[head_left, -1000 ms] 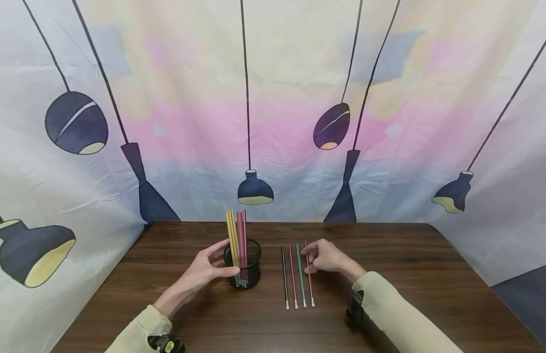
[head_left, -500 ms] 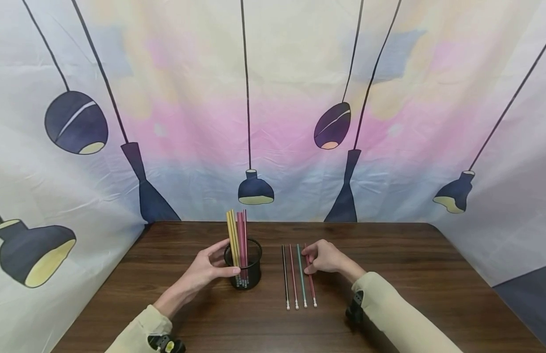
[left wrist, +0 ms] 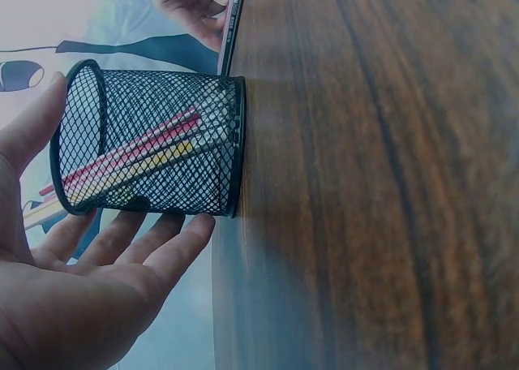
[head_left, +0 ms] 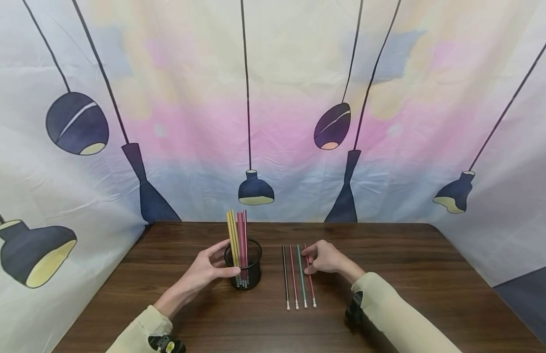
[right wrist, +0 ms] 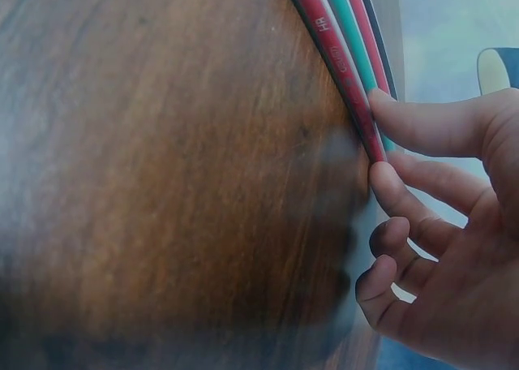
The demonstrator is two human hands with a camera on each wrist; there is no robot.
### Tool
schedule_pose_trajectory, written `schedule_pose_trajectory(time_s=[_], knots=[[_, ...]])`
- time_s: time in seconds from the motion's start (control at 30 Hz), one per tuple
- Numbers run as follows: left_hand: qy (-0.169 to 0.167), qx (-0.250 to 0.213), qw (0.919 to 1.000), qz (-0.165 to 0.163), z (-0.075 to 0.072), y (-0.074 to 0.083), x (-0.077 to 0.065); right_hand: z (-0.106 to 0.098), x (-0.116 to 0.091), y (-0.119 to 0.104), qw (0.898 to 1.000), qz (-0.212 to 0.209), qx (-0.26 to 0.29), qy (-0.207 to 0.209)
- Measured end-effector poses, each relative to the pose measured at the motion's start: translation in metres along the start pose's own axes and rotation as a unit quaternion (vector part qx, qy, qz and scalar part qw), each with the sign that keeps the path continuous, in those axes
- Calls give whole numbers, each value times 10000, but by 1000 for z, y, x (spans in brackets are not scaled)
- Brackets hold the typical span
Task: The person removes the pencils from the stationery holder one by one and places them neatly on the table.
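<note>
In the head view my left hand [head_left: 197, 274] holds a black mesh pencil cup [head_left: 253, 277], thumb at the near rim and fingers round the far side. Yellow pencils [head_left: 232, 238] and pink-red pencils [head_left: 242, 235] lean left inside it, eraser ends down. My right hand [head_left: 329, 257] has thumb and fingertips on the rightmost pencil of a row, a red pencil [right wrist: 345, 70] marked HB, pinching it near its far end. Left of it lie a green pencil [head_left: 302, 282], another red pencil [head_left: 294, 282] and a black pencil [head_left: 285, 282], side by side, erasers toward me.
The dark wood table [head_left: 414, 294] carries the cup and the row, with a gap of bare wood between them. Behind it hangs a cloth backdrop [head_left: 189, 122] printed with lamps. Both wrists wear small black devices below light sleeves [head_left: 387, 299].
The eraser end of the red pencil under my right hand has swung slightly right, then back a touch. The left hand and cup have stayed put.
</note>
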State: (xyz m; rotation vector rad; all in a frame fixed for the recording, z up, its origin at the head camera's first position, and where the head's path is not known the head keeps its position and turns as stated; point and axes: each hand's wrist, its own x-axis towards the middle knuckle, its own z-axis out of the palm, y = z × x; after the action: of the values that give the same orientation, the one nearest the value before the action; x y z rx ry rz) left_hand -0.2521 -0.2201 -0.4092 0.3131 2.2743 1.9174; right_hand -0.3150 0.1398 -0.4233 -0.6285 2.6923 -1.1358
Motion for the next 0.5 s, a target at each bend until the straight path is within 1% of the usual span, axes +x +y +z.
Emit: schedule_pose_trajectory(time_s=[0.27,0.5], knots=[[-41,24,10000,31,-1,0,0,0,0,0,10000,8,-5,1],[-54,4,10000,70,-1,-1,0,-1,2,-1,9999,119,-54,89]])
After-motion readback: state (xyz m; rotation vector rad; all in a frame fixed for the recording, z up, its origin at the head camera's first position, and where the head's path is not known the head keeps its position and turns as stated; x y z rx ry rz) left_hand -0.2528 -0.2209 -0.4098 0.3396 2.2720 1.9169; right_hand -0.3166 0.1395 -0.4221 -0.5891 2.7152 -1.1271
